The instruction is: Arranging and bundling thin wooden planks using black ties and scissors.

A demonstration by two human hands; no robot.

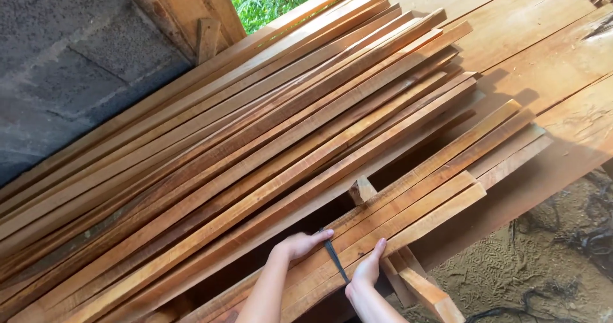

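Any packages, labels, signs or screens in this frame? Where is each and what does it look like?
None in view. Only bare wooden slats, a grey wall, and both hands, left hand and right hand, on a thin dark tool laid across the slats.

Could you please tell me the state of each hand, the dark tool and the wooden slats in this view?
left hand: resting flat on the slats, fingertips by the tool.
right hand: on the slats, beside the tool.
dark tool: lying across the slats.
wooden slats: stacked slantwise, ends uneven.
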